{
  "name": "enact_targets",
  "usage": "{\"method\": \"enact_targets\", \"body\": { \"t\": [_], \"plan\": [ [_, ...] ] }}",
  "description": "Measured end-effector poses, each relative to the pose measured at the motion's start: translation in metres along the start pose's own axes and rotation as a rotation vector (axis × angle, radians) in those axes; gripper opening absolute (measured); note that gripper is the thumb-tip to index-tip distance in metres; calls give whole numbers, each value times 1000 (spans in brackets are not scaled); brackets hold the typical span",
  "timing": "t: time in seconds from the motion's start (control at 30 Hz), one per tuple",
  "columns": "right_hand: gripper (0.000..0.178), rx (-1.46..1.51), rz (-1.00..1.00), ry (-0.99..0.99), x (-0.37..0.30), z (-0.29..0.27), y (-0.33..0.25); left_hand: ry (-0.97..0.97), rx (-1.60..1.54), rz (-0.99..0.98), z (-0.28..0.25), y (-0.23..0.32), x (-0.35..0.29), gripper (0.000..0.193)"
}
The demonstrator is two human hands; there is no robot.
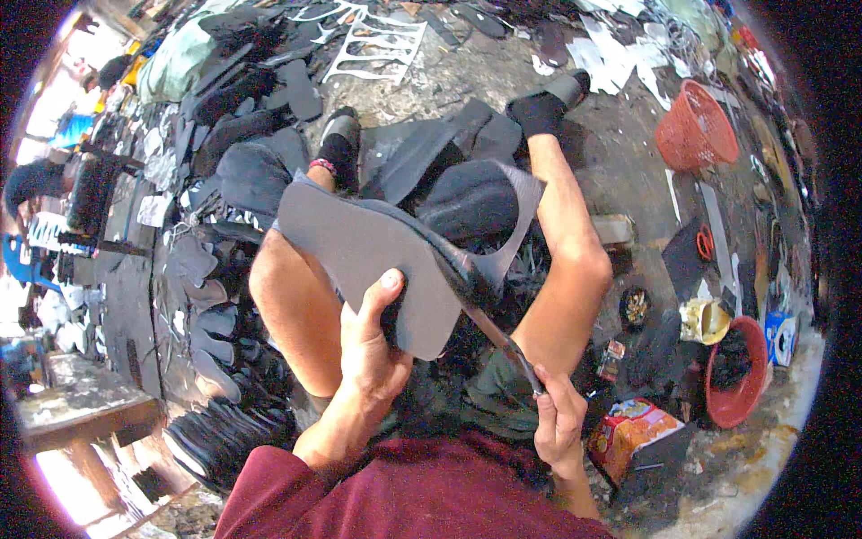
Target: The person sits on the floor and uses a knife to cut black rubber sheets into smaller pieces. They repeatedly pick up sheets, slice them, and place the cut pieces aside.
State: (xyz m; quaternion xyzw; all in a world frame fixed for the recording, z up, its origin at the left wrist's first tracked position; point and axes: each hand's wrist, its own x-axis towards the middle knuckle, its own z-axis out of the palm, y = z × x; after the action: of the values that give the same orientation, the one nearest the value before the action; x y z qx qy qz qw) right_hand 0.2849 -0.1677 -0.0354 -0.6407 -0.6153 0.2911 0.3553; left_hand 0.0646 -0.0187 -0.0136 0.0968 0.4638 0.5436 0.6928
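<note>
My left hand (pixel 370 350) grips a grey sandal (pixel 359 247) by its heel end, the thumb lying flat on the broad underside of the sole. From the sandal's far right side rises a loop of grey strap (pixel 521 225). A narrow dark strip (pixel 492 328) runs from the edge of the sole down to my right hand (pixel 558 413). The fingers of that hand are pinched round the strip's lower end. Whether this strip is part of the sandal or a separate piece, I cannot tell. The sandal is held tilted above my lap, between my bare knees.
Dark sheets and offcuts (pixel 422 157) lie on the floor between my feet. Several dark soles (pixel 215 332) are piled at left, beside a wooden bench (pixel 90 404). At right are an orange basket (pixel 696 126), red-handled scissors (pixel 705 242), a red basin (pixel 761 368) and a colourful packet (pixel 633 436).
</note>
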Motion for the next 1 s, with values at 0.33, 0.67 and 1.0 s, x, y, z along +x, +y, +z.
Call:
{"method": "enact_targets", "body": {
  "t": [0.33,0.67,1.0],
  "plan": [
    [39,23,-132,-209,97,32,-25,-49,292,-55,-39,-5,-21,69],
    [40,108,-284,56,163,133,-34,-219,466,-128,-64,12,-19,64],
    [42,208,-304,-95,130,107,-74,-66,276,88,-54,46,-20,54]
  ]
}}
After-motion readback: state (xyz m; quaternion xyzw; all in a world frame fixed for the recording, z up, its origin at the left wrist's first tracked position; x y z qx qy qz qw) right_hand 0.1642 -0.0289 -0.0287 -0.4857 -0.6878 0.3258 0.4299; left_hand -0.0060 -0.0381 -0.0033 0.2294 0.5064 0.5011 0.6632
